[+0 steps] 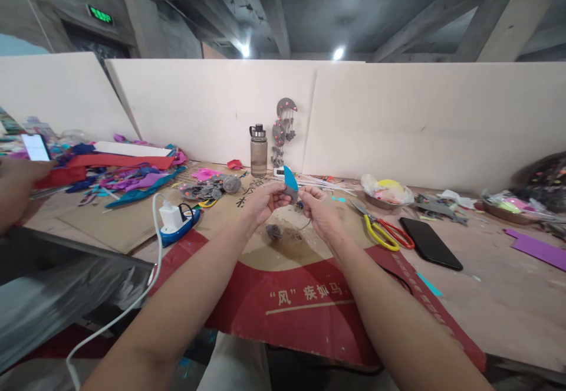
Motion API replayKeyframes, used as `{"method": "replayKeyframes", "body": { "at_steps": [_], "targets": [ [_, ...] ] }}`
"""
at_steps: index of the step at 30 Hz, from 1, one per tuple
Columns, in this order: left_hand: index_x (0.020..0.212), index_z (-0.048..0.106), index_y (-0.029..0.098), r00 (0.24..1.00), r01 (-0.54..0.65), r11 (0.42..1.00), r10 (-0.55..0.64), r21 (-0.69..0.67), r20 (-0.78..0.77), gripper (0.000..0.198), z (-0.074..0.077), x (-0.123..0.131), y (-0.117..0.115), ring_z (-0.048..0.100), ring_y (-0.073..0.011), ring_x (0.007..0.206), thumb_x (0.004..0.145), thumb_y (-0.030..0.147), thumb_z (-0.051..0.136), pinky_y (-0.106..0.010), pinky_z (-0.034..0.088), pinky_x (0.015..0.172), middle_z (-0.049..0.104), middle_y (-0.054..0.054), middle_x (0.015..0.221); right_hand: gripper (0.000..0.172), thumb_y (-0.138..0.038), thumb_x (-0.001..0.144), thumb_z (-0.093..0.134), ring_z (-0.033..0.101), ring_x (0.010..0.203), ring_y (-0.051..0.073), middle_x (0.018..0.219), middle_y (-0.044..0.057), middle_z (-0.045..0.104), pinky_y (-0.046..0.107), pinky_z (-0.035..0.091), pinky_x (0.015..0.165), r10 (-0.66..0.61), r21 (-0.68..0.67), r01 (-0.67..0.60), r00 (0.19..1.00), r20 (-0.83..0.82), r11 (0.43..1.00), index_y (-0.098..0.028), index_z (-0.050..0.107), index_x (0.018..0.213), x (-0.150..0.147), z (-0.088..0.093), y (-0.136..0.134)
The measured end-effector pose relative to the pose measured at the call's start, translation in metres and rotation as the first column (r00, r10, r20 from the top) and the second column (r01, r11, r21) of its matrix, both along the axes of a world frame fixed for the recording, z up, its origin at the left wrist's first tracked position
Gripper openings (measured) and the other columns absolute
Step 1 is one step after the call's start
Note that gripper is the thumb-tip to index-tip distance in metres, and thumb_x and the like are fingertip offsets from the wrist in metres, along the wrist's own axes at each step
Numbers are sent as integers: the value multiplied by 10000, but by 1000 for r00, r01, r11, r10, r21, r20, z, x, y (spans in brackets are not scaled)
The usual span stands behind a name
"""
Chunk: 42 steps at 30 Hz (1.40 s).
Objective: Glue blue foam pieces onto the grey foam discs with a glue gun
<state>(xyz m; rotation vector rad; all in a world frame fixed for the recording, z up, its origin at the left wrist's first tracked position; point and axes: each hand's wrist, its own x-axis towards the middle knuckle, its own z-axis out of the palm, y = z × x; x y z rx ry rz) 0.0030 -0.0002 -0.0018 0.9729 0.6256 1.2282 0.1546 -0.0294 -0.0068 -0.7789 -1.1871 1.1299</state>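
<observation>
Over the cardboard sheet, my left hand pinches a small felt piece, bright blue above and grey below. My right hand is closed at the right side of this piece, its fingertips pressed together. A thin grey strand seems to run down from those fingers, but what they grip is too small to make out. Below my hands a small ball of grey yarn rests on the cardboard.
Scissors and a black phone lie right. A bottle and a grey hanging ornament stand behind. On the left are a charger with power strip, felt scraps and another person's hand near a lit phone.
</observation>
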Motion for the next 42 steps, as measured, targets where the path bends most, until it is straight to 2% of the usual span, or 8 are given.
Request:
{"method": "replayKeyframes", "body": {
  "at_steps": [9, 16, 21, 23, 28, 32, 36, 42],
  "targets": [
    [754, 586, 113, 997, -46, 998, 44, 43, 63, 98, -4, 12, -5, 703, -144, 670, 735, 40, 649, -239, 573, 692, 702, -65, 719, 254, -397, 592, 686, 249, 424, 41, 511, -83, 442, 226, 152, 410, -219, -33, 218, 975, -39, 975, -184, 585, 687, -2, -2, 4],
    [740, 568, 115, 994, -19, 997, 11, 75, 110, 127, -2, 15, -10, 721, -185, 829, 687, 0, 584, -300, 559, 850, 709, -94, 806, 224, -391, 644, 642, 288, 437, 45, 572, -66, 515, 234, 211, 434, -310, 18, 310, 951, -8, 951, -178, 608, 704, 1, -10, 13],
    [737, 543, 134, 992, -111, 982, 119, 156, -43, 164, -8, 20, -6, 695, -155, 726, 689, 62, 682, -302, 553, 769, 661, -35, 727, 207, -391, 661, 635, 278, 426, 53, 541, -69, 484, 238, 216, 424, -340, 0, 340, 940, -11, 940, -188, 599, 683, 1, -10, 13],
    [769, 563, 142, 958, -165, 950, 218, 266, -184, 178, -10, 22, -7, 663, -135, 678, 684, 103, 715, -285, 537, 703, 651, -19, 735, 202, -391, 658, 634, 283, 425, 60, 521, -70, 466, 242, 221, 421, -355, -21, 354, 935, -12, 935, -197, 577, 652, 1, -8, 13],
    [887, 628, 174, 764, -172, 801, 476, 573, -436, 305, -10, 28, -17, 630, -141, 735, 626, 167, 787, -272, 492, 713, 683, -43, 897, 177, -373, 651, 614, 319, 446, 74, 532, -60, 486, 247, 233, 434, -351, -33, 351, 936, 1, 936, -199, 584, 653, -2, -5, 10],
    [896, 604, 185, 710, -185, 798, 512, 574, -484, 386, -11, 31, -19, 593, -141, 649, 585, 207, 830, -273, 453, 634, 678, -33, 859, 161, -348, 652, 612, 357, 485, 77, 574, -54, 514, 233, 261, 467, -319, -7, 319, 948, 20, 948, -192, 590, 684, -6, -7, 8],
    [854, 574, 196, 704, -220, 794, 531, 567, -471, 285, -15, 30, -15, 575, -137, 631, 656, 210, 778, -271, 427, 614, 660, -20, 841, 188, -365, 670, 627, 423, 551, 87, 614, -44, 546, 219, 331, 542, -304, 50, 302, 952, 44, 952, -181, 597, 699, -9, -10, 8],
    [829, 598, 205, 595, -309, 679, 684, 666, -421, 242, -15, 27, -13, 600, -210, 885, 665, 254, 770, -322, 454, 827, 650, -40, 874, 203, -378, 692, 626, 478, 603, 111, 643, -24, 594, 234, 373, 597, -319, 125, 304, 939, 127, 945, -177, 627, 724, -12, -9, 6]
  ]
}}
